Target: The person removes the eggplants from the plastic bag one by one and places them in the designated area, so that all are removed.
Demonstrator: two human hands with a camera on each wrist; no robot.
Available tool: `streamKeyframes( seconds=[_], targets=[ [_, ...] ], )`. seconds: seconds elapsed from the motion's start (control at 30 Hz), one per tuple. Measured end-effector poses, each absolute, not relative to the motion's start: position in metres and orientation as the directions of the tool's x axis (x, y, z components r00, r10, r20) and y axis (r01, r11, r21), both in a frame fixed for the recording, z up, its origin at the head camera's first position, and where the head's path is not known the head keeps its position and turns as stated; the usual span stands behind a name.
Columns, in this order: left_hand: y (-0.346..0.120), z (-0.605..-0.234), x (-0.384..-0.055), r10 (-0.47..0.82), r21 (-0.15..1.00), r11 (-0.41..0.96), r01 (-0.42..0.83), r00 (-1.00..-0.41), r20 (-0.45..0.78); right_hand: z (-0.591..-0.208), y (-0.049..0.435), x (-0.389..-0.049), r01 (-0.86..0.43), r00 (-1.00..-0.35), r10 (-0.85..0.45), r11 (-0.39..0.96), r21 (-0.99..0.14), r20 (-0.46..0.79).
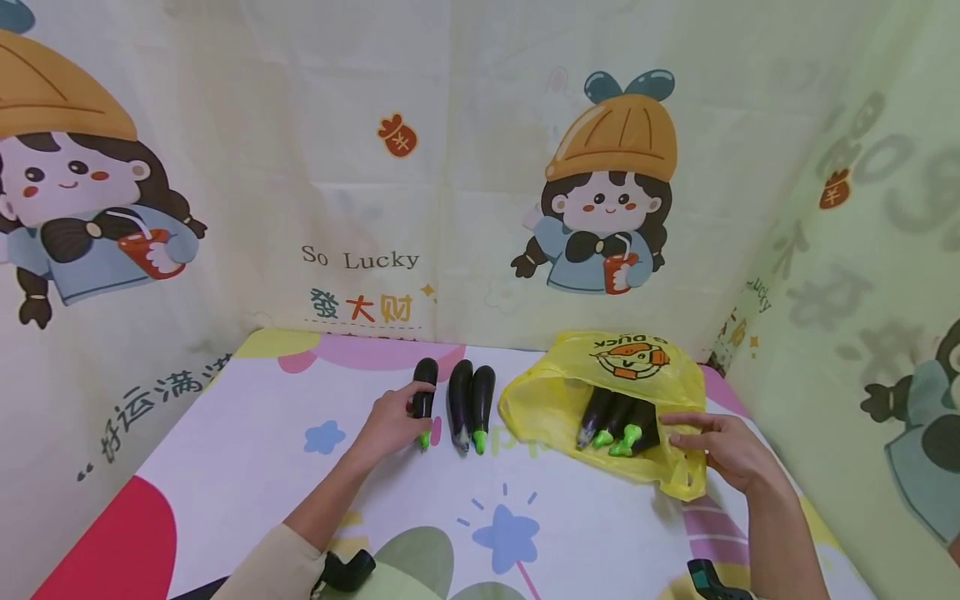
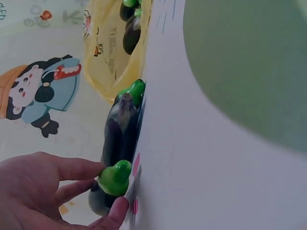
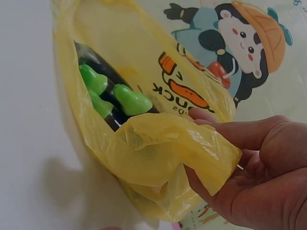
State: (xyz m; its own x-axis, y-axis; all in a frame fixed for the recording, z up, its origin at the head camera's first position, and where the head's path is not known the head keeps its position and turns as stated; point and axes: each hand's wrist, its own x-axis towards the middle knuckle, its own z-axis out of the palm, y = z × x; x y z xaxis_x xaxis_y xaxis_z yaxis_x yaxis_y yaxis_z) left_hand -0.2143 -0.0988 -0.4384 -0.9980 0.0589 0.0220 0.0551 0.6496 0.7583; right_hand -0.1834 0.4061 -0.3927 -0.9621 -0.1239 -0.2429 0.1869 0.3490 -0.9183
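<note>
My left hand (image 1: pixel 392 423) grips a dark purple eggplant (image 1: pixel 426 372) with a green stem end, standing at the left of a short row on the table. Just right of it lie two more eggplants (image 1: pixel 461 407), side by side. Their stem ends point toward me. A yellow plastic bag (image 1: pixel 536 404) with a printed duck lies with its mouth facing me, and several eggplants (image 1: pixel 617 417) are inside. At the bag's right side, my right hand (image 1: pixel 733 450) holds the edge by the handle. In the right wrist view, the crumpled yellow film lies between thumb and fingers.
The table (image 1: pixel 247 467) wears a white cover with coloured prints. Behind it and at the sides hang pale printed cloths (image 1: pixel 465 208) with cartoon figures. The bag stands close to the table's back right corner.
</note>
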Motion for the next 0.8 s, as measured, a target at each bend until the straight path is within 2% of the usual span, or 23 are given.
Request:
streamKeyframes(
  seconds=[0.33, 0.8],
  targets=[
    [-0.092, -0.442, -0.223, 0.076, 0.747, 0.663, 0.058, -0.997, 0.010, -0.391, 0.405, -0.183, 0.188, -0.962, -0.124, 0.342, -0.920, -0.243],
    [-0.088, -0.441, -0.224, 0.086, 0.721, 0.686, 0.101, -0.995, 0.059, -0.394, 0.403, -0.183, 0.210, -0.962, -0.088, 0.367, -0.906, -0.259]
  ],
)
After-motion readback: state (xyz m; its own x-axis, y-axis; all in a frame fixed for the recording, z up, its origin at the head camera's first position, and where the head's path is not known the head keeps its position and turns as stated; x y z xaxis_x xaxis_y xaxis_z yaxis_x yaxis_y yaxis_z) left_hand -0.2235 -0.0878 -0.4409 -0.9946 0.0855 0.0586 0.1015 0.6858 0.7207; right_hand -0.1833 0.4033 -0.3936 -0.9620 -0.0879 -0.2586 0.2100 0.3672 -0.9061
